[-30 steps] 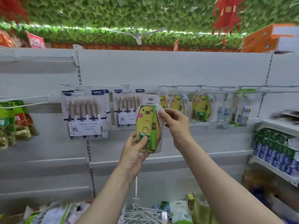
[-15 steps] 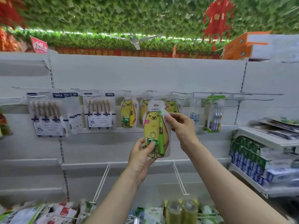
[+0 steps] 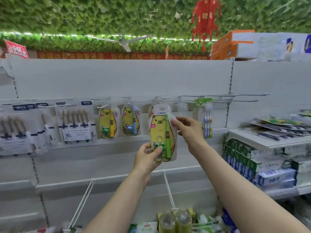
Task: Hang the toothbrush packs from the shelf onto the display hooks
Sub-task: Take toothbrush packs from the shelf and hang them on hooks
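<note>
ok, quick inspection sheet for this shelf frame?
Surface: white back panel with a rail of wire hooks; those at right are bare.
Job's things: bear toothbrush pack with a green brush, held upright in front of the rail, hang hole not on a hook; two hung bear packs to its left.
Clutter: multi-brush packs hung at left; toothpaste boxes on the right shelf; blurred goods below.
Hands: left hand grips the pack's bottom; right hand pinches its upper right edge.
Cables: nothing seen.
Surroundings: leaf-covered ceiling, ceiling fan, red hanging ornament.
</note>
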Motion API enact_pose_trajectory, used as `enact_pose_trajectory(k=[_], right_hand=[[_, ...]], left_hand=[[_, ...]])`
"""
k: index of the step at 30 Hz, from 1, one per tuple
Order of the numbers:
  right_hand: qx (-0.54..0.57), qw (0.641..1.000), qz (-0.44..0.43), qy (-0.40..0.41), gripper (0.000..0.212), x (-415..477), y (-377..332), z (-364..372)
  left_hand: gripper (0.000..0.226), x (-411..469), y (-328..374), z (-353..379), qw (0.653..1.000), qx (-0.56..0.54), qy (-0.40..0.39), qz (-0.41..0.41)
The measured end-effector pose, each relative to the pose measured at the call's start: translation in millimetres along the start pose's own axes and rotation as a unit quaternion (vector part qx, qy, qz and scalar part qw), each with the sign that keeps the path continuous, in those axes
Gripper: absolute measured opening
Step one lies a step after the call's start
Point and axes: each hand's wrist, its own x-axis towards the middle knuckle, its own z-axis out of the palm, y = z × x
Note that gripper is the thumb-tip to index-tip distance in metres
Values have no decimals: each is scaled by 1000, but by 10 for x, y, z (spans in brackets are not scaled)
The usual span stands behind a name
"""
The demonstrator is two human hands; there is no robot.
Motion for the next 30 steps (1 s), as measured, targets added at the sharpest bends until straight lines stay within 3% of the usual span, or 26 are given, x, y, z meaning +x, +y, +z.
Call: enact_pose_trajectory(k=[20, 30], right_hand=[[-17, 999, -36, 3, 5, 721, 327, 47], [-28, 999, -25, 7, 12, 1252, 654, 163]], left_hand=[[28, 816, -183, 123, 999, -41, 3, 19], [24, 1491, -276, 115, 999, -34, 11, 19]])
